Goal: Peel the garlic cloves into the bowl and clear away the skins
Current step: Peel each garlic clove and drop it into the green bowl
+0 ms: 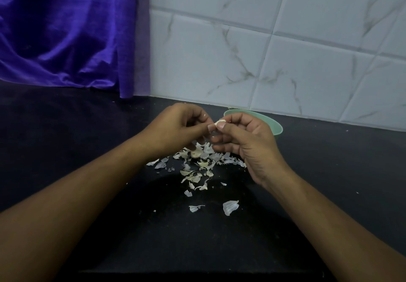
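My left hand (175, 125) and my right hand (243, 141) meet above the black counter, fingertips together. Between them is a small pale garlic clove (220, 121), pinched by my right thumb and forefinger, with my left fingertips pinching at its near end. Behind my right hand stands a pale green bowl (278, 126), its inside hidden. Under and in front of the hands lies a scatter of white garlic skins (197, 167). One unpeeled clove (195, 154) lies among them. Two bigger skin pieces (230, 207) lie nearer to me.
The black counter (340, 171) runs to a white marble-look tiled wall (285, 50) at the back. A purple cloth (66, 28) hangs down onto the counter at the back left.
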